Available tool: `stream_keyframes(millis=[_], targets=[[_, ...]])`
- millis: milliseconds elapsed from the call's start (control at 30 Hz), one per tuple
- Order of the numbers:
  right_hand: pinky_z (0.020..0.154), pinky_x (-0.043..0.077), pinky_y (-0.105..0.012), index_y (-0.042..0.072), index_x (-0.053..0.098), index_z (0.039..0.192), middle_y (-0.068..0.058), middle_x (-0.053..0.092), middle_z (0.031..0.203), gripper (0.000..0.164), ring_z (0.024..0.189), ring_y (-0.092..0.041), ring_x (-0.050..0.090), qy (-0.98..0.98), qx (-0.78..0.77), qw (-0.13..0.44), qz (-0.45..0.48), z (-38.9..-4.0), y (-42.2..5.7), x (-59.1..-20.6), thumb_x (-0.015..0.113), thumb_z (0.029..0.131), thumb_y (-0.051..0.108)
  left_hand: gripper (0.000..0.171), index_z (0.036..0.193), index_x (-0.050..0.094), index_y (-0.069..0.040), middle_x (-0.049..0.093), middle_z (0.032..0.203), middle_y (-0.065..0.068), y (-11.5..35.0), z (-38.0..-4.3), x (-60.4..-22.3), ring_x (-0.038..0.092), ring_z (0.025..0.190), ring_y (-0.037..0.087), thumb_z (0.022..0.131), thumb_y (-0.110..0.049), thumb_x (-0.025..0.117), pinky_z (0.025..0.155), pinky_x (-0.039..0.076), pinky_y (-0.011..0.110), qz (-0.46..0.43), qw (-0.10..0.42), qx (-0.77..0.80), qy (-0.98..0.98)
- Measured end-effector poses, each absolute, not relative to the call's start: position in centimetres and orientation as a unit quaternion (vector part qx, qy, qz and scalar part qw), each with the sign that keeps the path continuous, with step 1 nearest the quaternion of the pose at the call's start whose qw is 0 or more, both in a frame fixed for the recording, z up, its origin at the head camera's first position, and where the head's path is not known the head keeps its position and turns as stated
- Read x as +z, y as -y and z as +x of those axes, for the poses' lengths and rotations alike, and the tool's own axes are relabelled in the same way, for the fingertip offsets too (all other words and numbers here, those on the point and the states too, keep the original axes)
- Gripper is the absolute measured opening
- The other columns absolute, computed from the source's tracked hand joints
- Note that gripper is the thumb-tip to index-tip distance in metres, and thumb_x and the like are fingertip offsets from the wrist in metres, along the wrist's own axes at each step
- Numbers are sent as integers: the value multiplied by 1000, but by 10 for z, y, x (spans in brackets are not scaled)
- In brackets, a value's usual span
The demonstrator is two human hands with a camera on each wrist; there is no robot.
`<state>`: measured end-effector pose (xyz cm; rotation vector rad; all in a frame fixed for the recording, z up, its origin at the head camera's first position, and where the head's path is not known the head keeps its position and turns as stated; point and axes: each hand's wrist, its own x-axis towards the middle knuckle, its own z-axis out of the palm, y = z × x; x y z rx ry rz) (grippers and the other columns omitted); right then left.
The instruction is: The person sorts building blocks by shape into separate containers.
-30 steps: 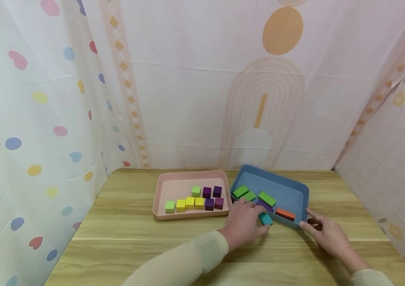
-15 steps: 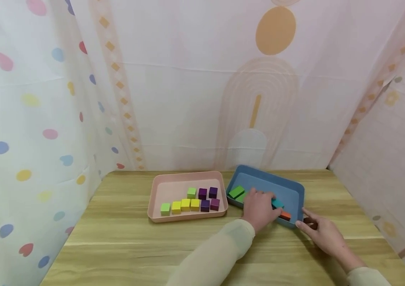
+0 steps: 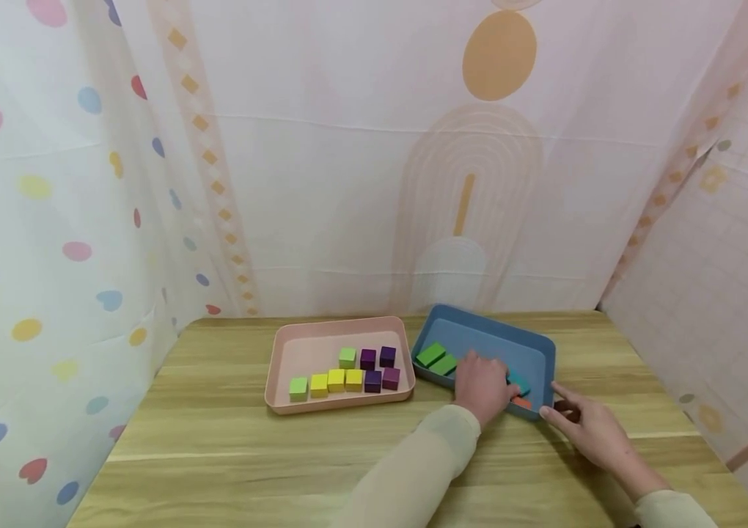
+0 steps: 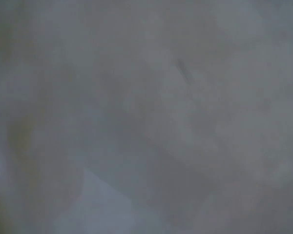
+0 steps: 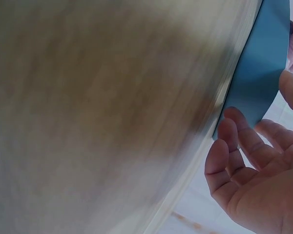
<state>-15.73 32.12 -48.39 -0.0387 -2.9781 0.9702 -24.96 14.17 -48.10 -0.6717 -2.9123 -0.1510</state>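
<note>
The blue tray (image 3: 535, 339) stands at the right of the table in the head view. My left hand (image 3: 479, 385) reaches over its near edge with the fingers pointing down inside. A teal block (image 3: 518, 383) shows right beside the thumb, and an orange block (image 3: 522, 402) lies just in front of it, partly covered. The fingertips are hidden, so a grip on any block cannot be told. My right hand (image 3: 588, 427) holds the tray's near right corner; in the right wrist view the thumb is at the rim and fingertips touch the outer wall. Two green blocks (image 3: 436, 358) lie at the tray's left.
Left of the blue tray, close to it, stands a pink tray (image 3: 308, 341) with several small cubes in light green, yellow and purple. Both rest on a wooden table (image 3: 248, 469). Patterned curtains (image 3: 334, 183) hang behind and at the sides. The left wrist view is only a blur.
My left hand has moved with the teal block from the near edge into the blue tray; the teal block now sits near the orange one. The right hand stays at the corner.
</note>
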Motion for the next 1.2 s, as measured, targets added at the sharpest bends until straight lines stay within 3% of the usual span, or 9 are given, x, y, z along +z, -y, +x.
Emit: stream_keyframes(millis=[167, 533, 833, 1033, 1200], targets=[[71, 55, -39, -2, 45, 146, -22, 68, 115, 70, 92, -28, 68, 952, 306, 5, -8, -160, -319, -483, 63, 97, 44, 35, 100, 78, -40, 71, 95, -15, -134, -251, -483, 54, 93, 15, 90, -66, 58, 83, 46, 33, -249, 77, -33, 965], [74, 55, -44, -2, 41, 148, -23, 66, 118, 74, 97, -33, 67, 952, 304, -20, -9, -171, -319, -484, 61, 96, 47, 39, 118, 73, -30, 70, 115, -13, -61, -289, -451, 62, 107, 13, 97, -56, 54, 93, 40, 33, -268, 96, -45, 958], [75, 55, -45, -1, 39, 149, -25, 65, 120, 76, 99, -34, 66, 955, 297, -24, -11, -176, -324, -484, 59, 97, 50, 51, 132, 65, -23, 60, 136, 3, 82, -311, -417, 47, 131, 33, 96, -58, 53, 107, 35, 49, -188, 70, -132, 971], [75, 54, -46, -2, 41, 148, -24, 66, 119, 76, 98, -35, 66, 957, 290, -17, -13, -171, -330, -483, 60, 96, 51, 59, 134, 62, -13, 59, 136, 11, 201, -299, -429, 47, 128, 39, 94, -57, 58, 109, 29, 55, -177, 128, -152, 964], [69, 53, -41, -4, 41, 147, -23, 65, 119, 77, 95, -30, 66, 960, 278, -14, -13, -169, -338, -478, 60, 96, 51, 69, 139, 56, -9, 53, 141, 19, 268, -278, -458, 42, 127, 48, 89, -56, 67, 103, 28, 62, -178, 154, -176, 956]])
